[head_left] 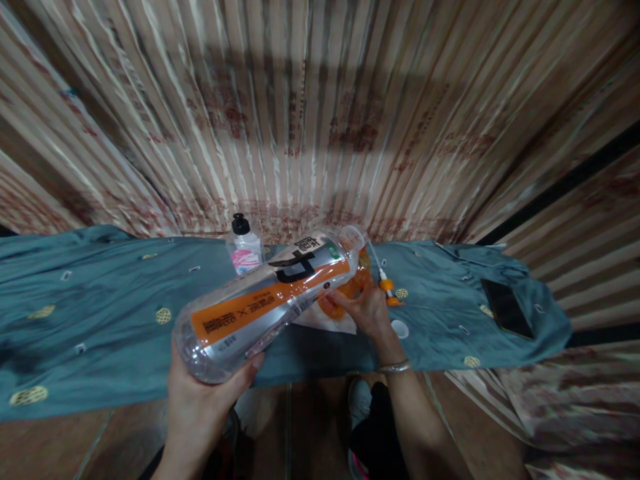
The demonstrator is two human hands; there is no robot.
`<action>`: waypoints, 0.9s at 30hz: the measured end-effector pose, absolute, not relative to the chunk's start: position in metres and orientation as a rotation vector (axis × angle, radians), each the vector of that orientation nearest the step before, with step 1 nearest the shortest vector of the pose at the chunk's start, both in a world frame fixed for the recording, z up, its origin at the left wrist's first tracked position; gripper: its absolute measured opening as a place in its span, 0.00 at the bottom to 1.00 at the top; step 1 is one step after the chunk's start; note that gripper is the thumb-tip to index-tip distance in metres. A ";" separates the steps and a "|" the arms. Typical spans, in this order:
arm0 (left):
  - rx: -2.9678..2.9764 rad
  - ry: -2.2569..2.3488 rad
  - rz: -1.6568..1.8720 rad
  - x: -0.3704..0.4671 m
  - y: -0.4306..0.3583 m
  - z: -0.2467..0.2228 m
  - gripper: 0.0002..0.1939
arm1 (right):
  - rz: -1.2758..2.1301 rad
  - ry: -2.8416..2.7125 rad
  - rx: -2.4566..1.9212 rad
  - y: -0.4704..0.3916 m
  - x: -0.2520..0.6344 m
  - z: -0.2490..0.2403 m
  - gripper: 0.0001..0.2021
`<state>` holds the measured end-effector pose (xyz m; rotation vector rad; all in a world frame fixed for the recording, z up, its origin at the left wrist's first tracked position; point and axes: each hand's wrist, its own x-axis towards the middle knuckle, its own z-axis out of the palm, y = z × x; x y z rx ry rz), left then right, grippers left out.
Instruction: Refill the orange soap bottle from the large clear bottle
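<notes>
A large clear plastic bottle with an orange and silver label is tilted, its open mouth up at the right. My left hand is wrapped round its base. My right hand, with a bracelet at the wrist, has its fingers round an orange transparent container beneath the bottle's neck. That container is partly hidden by the bottle and the hand. An orange-topped pump with a thin tube lies just right of my right hand, near a small white cap.
A white bottle with a black cap stands behind the large bottle. A dark phone lies at the right on the teal cloth. White paper lies under the orange container. A striped curtain hangs behind.
</notes>
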<state>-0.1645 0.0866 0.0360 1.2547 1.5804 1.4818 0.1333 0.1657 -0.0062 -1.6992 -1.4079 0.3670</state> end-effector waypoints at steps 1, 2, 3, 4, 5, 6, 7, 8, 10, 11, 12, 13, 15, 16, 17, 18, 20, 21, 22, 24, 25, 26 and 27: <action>1.255 1.577 1.488 -0.164 0.087 0.036 0.44 | 0.364 -1.410 -1.703 0.166 0.133 -0.007 0.26; 1.254 1.575 1.499 -0.164 0.087 0.036 0.45 | 0.361 -1.409 -1.706 0.166 0.134 -0.007 0.26; 1.258 1.571 1.503 -0.163 0.087 0.036 0.45 | 0.359 -1.406 -1.709 0.166 0.134 -0.008 0.27; 1.263 1.565 1.504 -0.163 0.087 0.036 0.45 | 0.356 -1.402 -1.709 0.166 0.134 -0.009 0.27; 1.265 1.558 1.505 -0.162 0.087 0.036 0.45 | 0.351 -1.400 -1.705 0.166 0.134 -0.009 0.28; 1.264 1.552 1.509 -0.162 0.087 0.036 0.45 | 0.344 -1.402 -1.696 0.166 0.134 -0.009 0.28; 1.264 1.548 1.511 -0.161 0.087 0.036 0.44 | 0.336 -1.406 -1.685 0.166 0.134 -0.009 0.27; 1.265 1.546 1.517 -0.161 0.087 0.036 0.44 | 0.328 -1.412 -1.675 0.166 0.134 -0.009 0.27; 1.270 1.544 1.519 -0.161 0.088 0.035 0.43 | 0.325 -1.428 -1.671 0.165 0.134 -0.007 0.25; 1.272 1.543 1.516 -0.162 0.088 0.035 0.43 | 0.328 -1.433 -1.678 0.164 0.133 -0.006 0.24; 1.271 1.544 1.518 -0.162 0.088 0.035 0.44 | 0.332 -1.434 -1.687 0.164 0.133 -0.005 0.23; 1.264 1.545 1.518 -0.163 0.088 0.034 0.45 | 0.335 -1.434 -1.693 0.163 0.132 -0.004 0.23; 1.247 1.547 1.524 -0.164 0.087 0.034 0.46 | 0.335 -1.429 -1.693 0.163 0.131 -0.003 0.23; 1.247 1.548 1.525 -0.164 0.087 0.034 0.46 | 0.330 -1.426 -1.691 0.163 0.131 -0.003 0.23; 1.251 1.549 1.523 -0.164 0.087 0.034 0.45 | 0.324 -1.423 -1.692 0.164 0.131 -0.003 0.24; 1.257 1.553 1.520 -0.164 0.087 0.034 0.45 | 0.317 -1.419 -1.697 0.164 0.131 -0.004 0.24; 1.269 1.560 1.531 -0.164 0.087 0.035 0.44 | 0.302 -1.411 -1.713 0.165 0.131 -0.005 0.24; 1.270 1.557 1.526 -0.163 0.087 0.036 0.44 | 0.299 -1.407 -1.717 0.166 0.131 -0.006 0.25; 1.264 1.554 1.526 -0.162 0.087 0.036 0.44 | 0.298 -1.404 -1.716 0.166 0.132 -0.007 0.25; 1.248 1.552 1.514 -0.162 0.087 0.037 0.44 | 0.297 -1.399 -1.704 0.166 0.132 -0.008 0.25; 1.244 1.554 1.506 -0.162 0.087 0.036 0.44 | 0.296 -1.398 -1.698 0.166 0.132 -0.008 0.25; 1.245 1.559 1.503 -0.162 0.087 0.036 0.44 | 0.294 -1.396 -1.694 0.166 0.132 -0.008 0.25; 1.251 1.567 1.505 -0.163 0.087 0.035 0.44 | 0.291 -1.398 -1.690 0.166 0.132 -0.008 0.25</action>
